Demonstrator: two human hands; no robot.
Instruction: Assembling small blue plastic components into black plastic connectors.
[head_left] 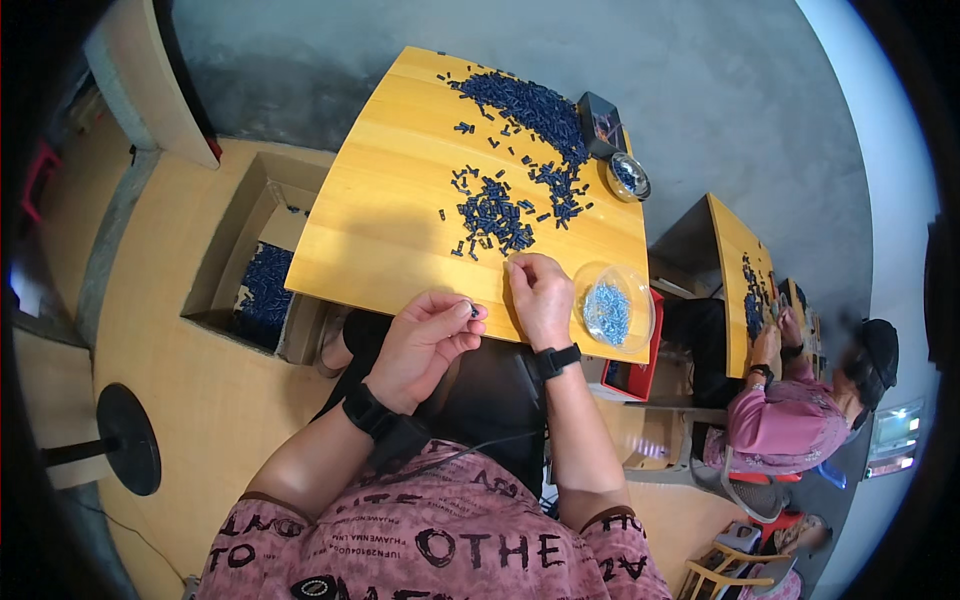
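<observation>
My left hand (428, 340) is closed in a pinch just off the table's near edge. A small dark blue plastic piece (473, 312) shows between its thumb and fingertips. My right hand (541, 300) rests at the table edge with its fingers curled together; whatever they may hold is hidden. Just beyond it lies a loose pile of small dark blue plastic pieces (497, 216), and a larger heap of the same pieces (530, 108) spreads behind. To the right of my right hand stands a clear round bowl (641, 312) of small light blue parts (607, 312).
The yellow wooden table (370, 190) carries a black box (601, 125) and a small bowl (628, 177) at its right side. A red box (645, 372) sits below the near right corner. On the floor at left is a cardboard box (215, 250). Another person (790, 410) works at the right.
</observation>
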